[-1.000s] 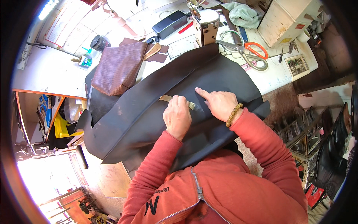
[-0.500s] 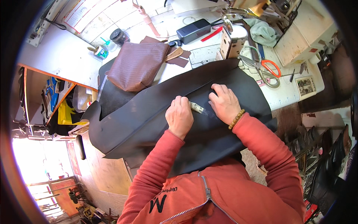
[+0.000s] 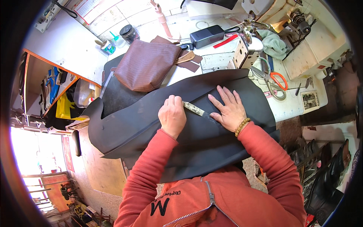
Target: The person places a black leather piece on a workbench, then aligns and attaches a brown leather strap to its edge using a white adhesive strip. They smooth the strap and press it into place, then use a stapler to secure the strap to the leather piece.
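Note:
A large black leather-like sheet [image 3: 211, 151] lies across the worktable in front of me, with a long fold running over it. My left hand [image 3: 172, 117] is closed at this fold, its fingers curled in on the sheet; the fingertips are hidden. Flat on the sheet to the right rests my right hand [image 3: 230, 111], fingers spread, a beaded bracelet at the wrist. Between the hands lies a knife-like tool [image 3: 193, 108] with a pale wrapped handle. Its handle end is close to my left hand, and its dark flat blade reaches toward my right thumb.
Beyond the sheet lie a brown textured bag [image 3: 145, 66] and a black power adapter [image 3: 207, 36]. Orange-handled scissors [image 3: 279, 80] lie at the right, near a sewing machine [image 3: 308, 49] and a green cloth [image 3: 274, 44]. Shelves [image 3: 41, 87] stand at the left.
My right hand has gone from curled fingers to lying flat and spread. My left hand has shifted a little left, still closed. More of the tool's handle shows.

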Demonstrator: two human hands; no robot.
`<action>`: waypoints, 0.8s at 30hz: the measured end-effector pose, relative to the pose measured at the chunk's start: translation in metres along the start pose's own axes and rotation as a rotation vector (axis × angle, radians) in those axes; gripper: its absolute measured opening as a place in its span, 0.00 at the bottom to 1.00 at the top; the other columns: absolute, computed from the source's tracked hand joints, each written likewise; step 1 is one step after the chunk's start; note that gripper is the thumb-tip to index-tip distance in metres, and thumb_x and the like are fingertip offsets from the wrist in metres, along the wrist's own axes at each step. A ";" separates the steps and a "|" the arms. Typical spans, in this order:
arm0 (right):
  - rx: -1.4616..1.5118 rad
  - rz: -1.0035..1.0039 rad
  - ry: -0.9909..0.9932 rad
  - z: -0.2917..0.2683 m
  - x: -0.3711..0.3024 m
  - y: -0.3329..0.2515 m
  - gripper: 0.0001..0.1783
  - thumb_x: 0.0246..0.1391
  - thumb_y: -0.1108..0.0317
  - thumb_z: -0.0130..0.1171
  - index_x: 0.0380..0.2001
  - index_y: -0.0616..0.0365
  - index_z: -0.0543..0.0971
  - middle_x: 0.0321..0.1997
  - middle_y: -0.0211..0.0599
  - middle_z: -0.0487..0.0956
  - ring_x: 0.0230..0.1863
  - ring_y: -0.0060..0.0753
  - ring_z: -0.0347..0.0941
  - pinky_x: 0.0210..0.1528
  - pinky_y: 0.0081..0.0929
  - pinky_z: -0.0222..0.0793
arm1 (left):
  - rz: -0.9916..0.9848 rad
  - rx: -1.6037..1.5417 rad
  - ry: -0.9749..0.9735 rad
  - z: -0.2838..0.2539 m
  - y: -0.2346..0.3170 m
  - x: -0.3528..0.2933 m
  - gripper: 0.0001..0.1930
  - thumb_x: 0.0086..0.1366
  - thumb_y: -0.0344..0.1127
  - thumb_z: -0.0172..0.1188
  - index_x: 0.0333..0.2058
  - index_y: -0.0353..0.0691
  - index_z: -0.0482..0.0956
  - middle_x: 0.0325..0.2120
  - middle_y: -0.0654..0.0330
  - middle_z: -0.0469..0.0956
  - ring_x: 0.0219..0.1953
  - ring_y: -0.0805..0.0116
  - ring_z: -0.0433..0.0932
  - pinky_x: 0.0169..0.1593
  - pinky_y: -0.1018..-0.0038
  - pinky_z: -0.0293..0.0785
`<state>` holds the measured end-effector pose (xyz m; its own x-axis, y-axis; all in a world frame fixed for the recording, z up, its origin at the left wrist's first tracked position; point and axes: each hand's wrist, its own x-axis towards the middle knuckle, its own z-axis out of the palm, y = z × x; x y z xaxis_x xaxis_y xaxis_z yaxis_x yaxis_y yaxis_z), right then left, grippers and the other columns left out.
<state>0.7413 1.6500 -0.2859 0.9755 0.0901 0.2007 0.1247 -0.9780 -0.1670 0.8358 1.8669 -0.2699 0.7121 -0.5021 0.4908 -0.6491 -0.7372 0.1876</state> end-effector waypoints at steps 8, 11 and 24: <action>-0.041 0.010 -0.082 -0.006 0.002 -0.002 0.39 0.56 0.38 0.57 0.69 0.34 0.64 0.76 0.44 0.54 0.76 0.46 0.48 0.74 0.53 0.42 | 0.070 0.115 0.057 -0.006 -0.022 0.015 0.06 0.60 0.31 0.57 0.29 0.42 0.68 0.27 0.59 0.69 0.30 0.60 0.74 0.31 0.66 0.72; -0.024 0.002 -0.061 -0.005 0.002 -0.002 0.40 0.54 0.39 0.60 0.68 0.35 0.65 0.76 0.45 0.54 0.75 0.48 0.49 0.73 0.54 0.43 | 0.077 0.157 0.062 -0.011 -0.036 0.019 0.05 0.60 0.30 0.57 0.29 0.42 0.68 0.27 0.58 0.69 0.30 0.60 0.75 0.31 0.67 0.72; -0.027 0.029 -0.109 -0.003 0.002 -0.003 0.39 0.56 0.37 0.56 0.69 0.35 0.64 0.77 0.43 0.51 0.76 0.47 0.46 0.74 0.55 0.40 | -0.071 0.102 0.141 -0.079 -0.090 0.038 0.02 0.65 0.28 0.55 0.36 0.39 0.74 0.27 0.50 0.76 0.31 0.48 0.78 0.34 0.59 0.73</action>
<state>0.7428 1.6531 -0.2821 0.9927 0.0800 0.0897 0.0926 -0.9850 -0.1453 0.9002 1.9492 -0.2007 0.7060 -0.3845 0.5948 -0.5631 -0.8141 0.1421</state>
